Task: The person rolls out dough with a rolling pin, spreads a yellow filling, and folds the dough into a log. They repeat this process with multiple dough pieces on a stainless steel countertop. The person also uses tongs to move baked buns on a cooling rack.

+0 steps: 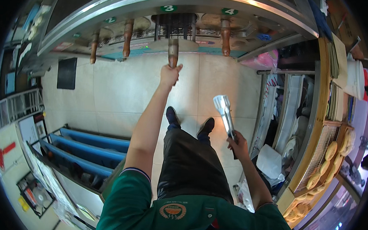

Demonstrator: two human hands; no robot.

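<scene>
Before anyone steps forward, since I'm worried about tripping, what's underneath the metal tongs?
Pale floor tiles show around the metal tongs; whatever lies directly behind them and the right hand is covered.

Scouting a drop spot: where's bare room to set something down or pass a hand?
Floor tile: one patch between black mat, blue-sided rack and left forearm; another between left hand and tongs. A hand could likely pass between the gripped handle and the rightmost handle. Crowded: right-hand shelving and the bread rack beyond.
</scene>
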